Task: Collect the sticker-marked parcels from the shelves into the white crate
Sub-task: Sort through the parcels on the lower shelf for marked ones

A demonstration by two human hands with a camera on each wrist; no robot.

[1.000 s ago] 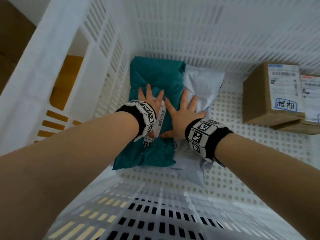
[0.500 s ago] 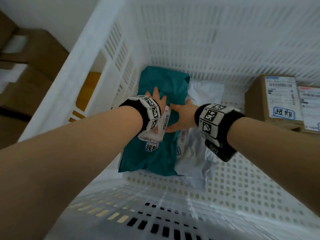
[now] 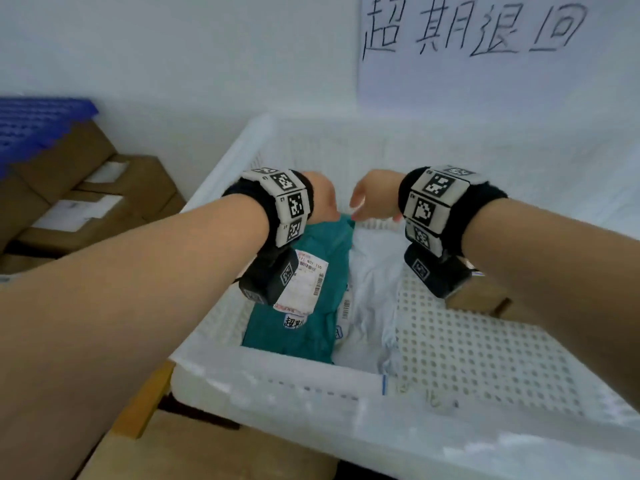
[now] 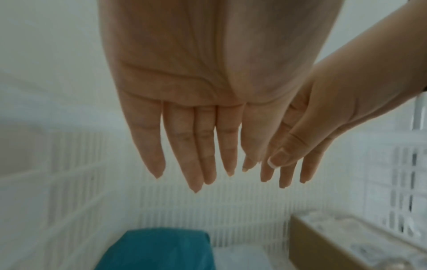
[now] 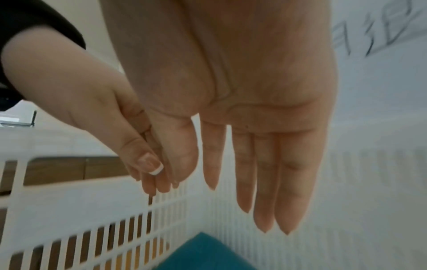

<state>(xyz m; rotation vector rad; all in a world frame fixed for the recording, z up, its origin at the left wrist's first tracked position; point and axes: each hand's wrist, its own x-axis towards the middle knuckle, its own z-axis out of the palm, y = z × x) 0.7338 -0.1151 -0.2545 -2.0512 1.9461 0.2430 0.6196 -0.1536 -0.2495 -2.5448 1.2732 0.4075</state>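
Head view: both hands (image 3: 346, 202) empty, fingers straight.

The white crate (image 3: 277, 379) has slotted walls and a perforated floor. A teal parcel (image 3: 311, 327) lies flat at its left side, bearing a shipping label and a small handwritten sticker (image 3: 293, 321). A white poly parcel (image 3: 372, 306) lies beside it, touching. A brown cardboard box (image 4: 323, 244) rests at the right.
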